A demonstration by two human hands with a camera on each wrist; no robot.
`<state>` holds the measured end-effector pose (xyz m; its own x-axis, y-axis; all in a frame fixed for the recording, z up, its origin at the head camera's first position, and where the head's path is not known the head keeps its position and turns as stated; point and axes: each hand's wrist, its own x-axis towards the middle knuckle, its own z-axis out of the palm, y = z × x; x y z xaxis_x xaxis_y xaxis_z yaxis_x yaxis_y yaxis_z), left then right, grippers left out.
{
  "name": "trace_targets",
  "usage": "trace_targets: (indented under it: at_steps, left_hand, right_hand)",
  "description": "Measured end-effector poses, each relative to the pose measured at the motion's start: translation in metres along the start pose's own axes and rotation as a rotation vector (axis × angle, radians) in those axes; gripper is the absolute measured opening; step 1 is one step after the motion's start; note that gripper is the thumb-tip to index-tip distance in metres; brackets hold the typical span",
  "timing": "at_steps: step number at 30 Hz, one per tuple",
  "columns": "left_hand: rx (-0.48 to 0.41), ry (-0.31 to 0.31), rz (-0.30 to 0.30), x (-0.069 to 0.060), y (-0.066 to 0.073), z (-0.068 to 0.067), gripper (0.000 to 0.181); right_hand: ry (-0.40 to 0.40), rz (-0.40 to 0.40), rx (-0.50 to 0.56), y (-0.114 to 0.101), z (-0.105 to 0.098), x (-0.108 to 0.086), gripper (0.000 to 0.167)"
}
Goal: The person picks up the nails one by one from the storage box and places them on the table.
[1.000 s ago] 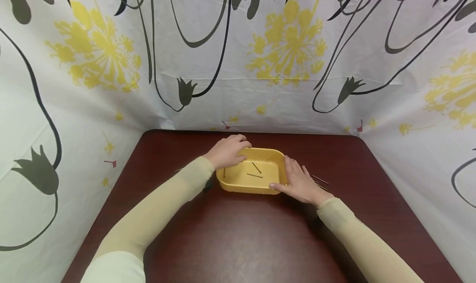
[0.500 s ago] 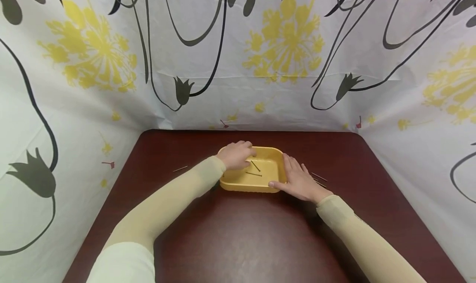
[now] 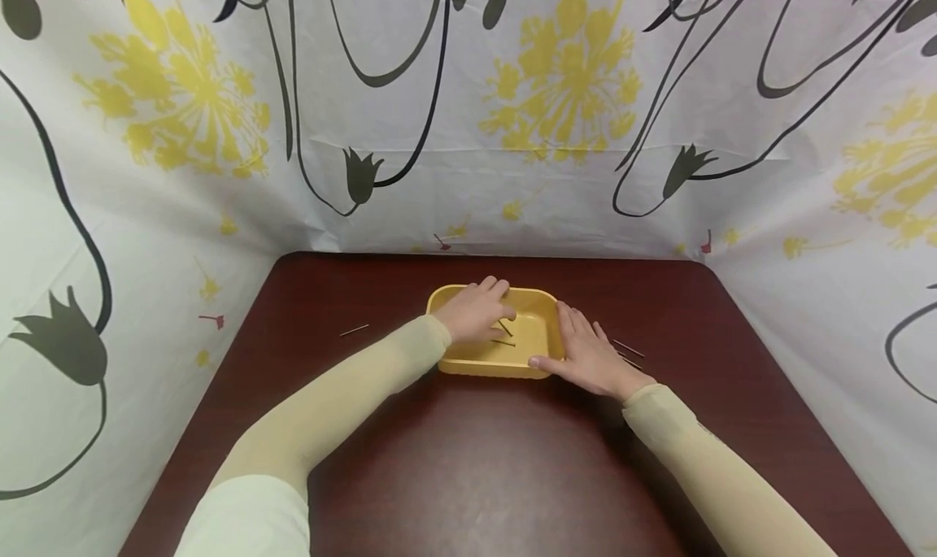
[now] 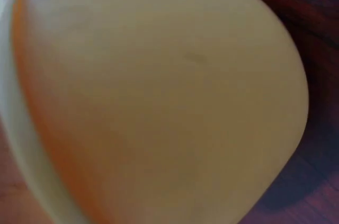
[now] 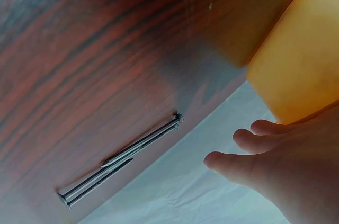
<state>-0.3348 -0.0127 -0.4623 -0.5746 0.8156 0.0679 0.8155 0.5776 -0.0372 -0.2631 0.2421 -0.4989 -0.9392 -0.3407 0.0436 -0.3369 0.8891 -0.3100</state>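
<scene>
Inside a yellow plastic tray (image 3: 499, 370) lie thin metal nails (image 3: 505, 343), partly covered by my left hand (image 3: 472, 311). That hand reaches over the tray's left side, fingers bent down, with thumb and index apart around the nails; no nail is plainly pinched. My right hand (image 3: 586, 355) rests against the tray's right end, thumb on the front rim and long fingers along the side. The right wrist view shows its straight fingers (image 5: 233, 166) beside the tray's yellow wall (image 5: 302, 60). A close, blurred yellow surface nearly fills the left wrist view, where the left fingers are hidden.
To the right of the tray, several loose nails (image 5: 122, 160) lie together on the dark red-brown table (image 3: 498, 459). One more thin nail (image 3: 355, 330) lies left of the tray. Patterned white cloth (image 3: 454, 183) hangs behind and beside the table.
My left hand has moved right from the tray's left rim into the tray, closer to the nails, and now covers part of them. The right hand stays at the tray's right end.
</scene>
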Motion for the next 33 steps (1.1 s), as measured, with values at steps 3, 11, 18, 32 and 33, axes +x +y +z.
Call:
trace_targets:
  at_steps: [3, 11, 18, 32, 33]
  left_hand:
    - [-0.003, -0.018, 0.007, 0.0, 0.001, 0.004, 0.035]
    - [-0.057, -0.11, -0.032, 0.002, -0.001, 0.022, 0.034]
    - [-0.057, -0.086, -0.035, 0.003, -0.004, 0.034, 0.026]
    - [-0.122, -0.05, -0.003, 0.003, 0.004, 0.034, 0.006]
    - [-0.125, -0.052, -0.008, 0.002, 0.004, 0.033, 0.005]
  right_hand:
    - [0.003, -0.003, 0.001, 0.0, 0.0, 0.0, 0.122]
    - [-0.003, 0.001, 0.0, -0.002, 0.0, -0.001, 0.121]
    - [0.005, -0.003, -0.006, -0.002, -0.001, -0.001, 0.122]
    - [0.01, -0.013, 0.004, 0.0, 0.001, 0.0, 0.121]
    - [0.009, -0.013, 0.004, 0.0, 0.001, 0.0, 0.121]
